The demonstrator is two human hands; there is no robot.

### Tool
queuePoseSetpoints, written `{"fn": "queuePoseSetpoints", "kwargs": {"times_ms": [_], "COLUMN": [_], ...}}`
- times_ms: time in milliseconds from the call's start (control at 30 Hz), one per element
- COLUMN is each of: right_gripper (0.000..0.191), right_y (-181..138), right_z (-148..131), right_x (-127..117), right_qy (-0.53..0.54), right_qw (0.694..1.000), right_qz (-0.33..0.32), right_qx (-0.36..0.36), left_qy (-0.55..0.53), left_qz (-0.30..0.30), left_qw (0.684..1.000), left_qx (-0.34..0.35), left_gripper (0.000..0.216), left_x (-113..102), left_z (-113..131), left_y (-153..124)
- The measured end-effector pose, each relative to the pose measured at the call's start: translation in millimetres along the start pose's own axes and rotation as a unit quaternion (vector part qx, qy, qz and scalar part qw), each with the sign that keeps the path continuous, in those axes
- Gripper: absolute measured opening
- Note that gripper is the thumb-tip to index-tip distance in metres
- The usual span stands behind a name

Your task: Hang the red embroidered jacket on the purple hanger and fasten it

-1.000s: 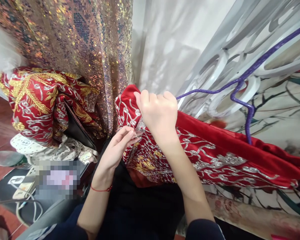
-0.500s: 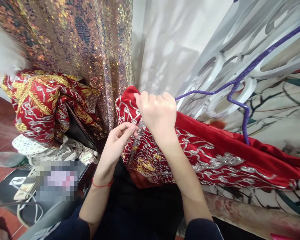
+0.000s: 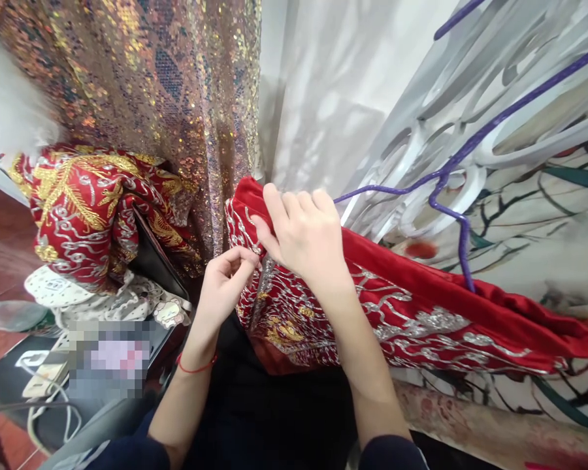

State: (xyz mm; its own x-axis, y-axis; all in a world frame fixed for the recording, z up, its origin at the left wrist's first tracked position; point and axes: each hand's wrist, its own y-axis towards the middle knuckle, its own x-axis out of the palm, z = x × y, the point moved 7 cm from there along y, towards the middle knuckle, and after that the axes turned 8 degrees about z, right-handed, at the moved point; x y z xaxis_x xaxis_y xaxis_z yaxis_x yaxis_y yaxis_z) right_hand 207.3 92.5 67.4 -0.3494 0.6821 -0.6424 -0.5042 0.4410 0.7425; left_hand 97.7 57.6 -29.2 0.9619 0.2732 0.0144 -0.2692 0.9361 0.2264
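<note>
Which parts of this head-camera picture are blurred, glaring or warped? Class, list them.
Head view: a pixelated patch masks part of the lower left; the sequin cloth throws glints; the white lattice at right looks stretched, probably lens distortion; the left hand, right hand and red garment are sharp.

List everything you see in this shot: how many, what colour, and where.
red garment with silver and gold embroidery: one, red, centre to right, hanging from the hanger
thin purple wire hanger: one, purple, upper right
heaped red cloth with gold embroidery: one, red and gold, left
sequinned hanging fabric: one, bronze-gold, upper left
plain hanging curtain: one, white, upper centre
openwork carved panel: one, white, upper right
power strip with cables: one, white, lower left
thin string bracelet: one, red, left wrist
left grip: one, pinching the garment's embroidered edge
right grip: one, closed over the garment's top end
</note>
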Motion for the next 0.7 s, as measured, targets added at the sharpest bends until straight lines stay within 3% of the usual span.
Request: {"fn": "queuePoseSetpoints", "kwargs": {"times_ms": [267,400,567,700], "right_gripper": [0.028,0.02,0.014,0.019], "right_y": [-45.4,-67.6,-67.6,-62.9], "right_z": [-23.3,-35.7,-42.1,-43.8], "right_x": [-19.0,-11.4,-11.6,-14.1], "right_qy": [0.012,-0.008,-0.016,0.001], "right_qw": [0.988,0.989,0.979,0.975], "right_qz": [0.089,0.106,0.192,0.207], "right_qx": [-0.127,-0.102,-0.063,-0.082], "left_qy": [0.035,0.104,0.237,0.201], "left_qz": [0.005,0.016,0.039,0.007], "left_qw": [0.999,0.992,0.954,0.957], "left_qx": [0.022,0.07,0.18,0.208], "left_gripper": [0.03,0.027,0.015,0.014], "left_x": [-5.7,-3.5,-5.3,-9.0], "left_z": [-11.3,-0.7,17.1,8.8], "left_y": [-2.3,-6.3,-13.9,-20.3]}}
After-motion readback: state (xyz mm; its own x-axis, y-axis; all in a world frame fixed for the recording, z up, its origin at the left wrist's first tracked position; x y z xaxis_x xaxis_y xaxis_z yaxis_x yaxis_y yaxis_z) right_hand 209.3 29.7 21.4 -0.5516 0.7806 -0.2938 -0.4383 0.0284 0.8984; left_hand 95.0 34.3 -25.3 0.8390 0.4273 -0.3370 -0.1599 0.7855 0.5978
